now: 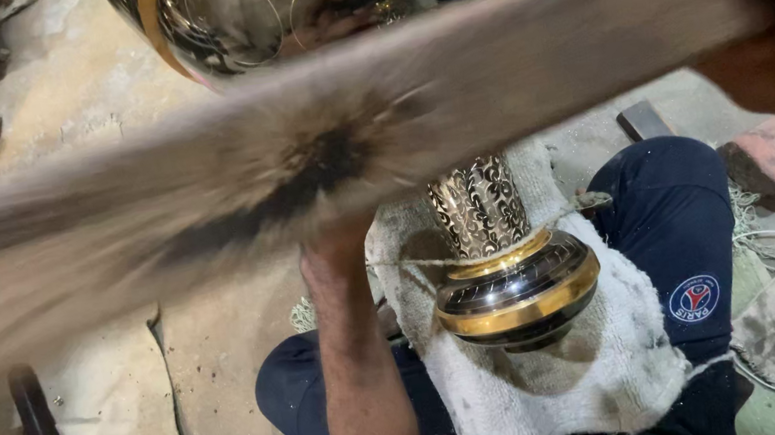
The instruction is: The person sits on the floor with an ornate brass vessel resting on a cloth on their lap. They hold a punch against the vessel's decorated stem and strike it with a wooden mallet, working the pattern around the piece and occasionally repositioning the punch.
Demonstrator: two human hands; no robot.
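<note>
At far right, the right hand [762,3] closes around one end of a long wooden plank [327,145], held crosswise and motion-blurred over the work. The left hand is hidden behind the plank; its grip cannot be determined, only the forearm [359,373] shows. Below, a black-and-gold metal vase [505,262] lies across the lap, cushioned on a white towel [571,373], presumably against scratching. Its interior is not visible.

Single head-worn cam, looking steeply down over the person's lap to the concrete floor [225,351]. Very close range: a blurred wooden board [317,147] crosses the frame just under the lens; metal vase [506,271] below, on a white towel [571,373]. No 2nd view.
</note>
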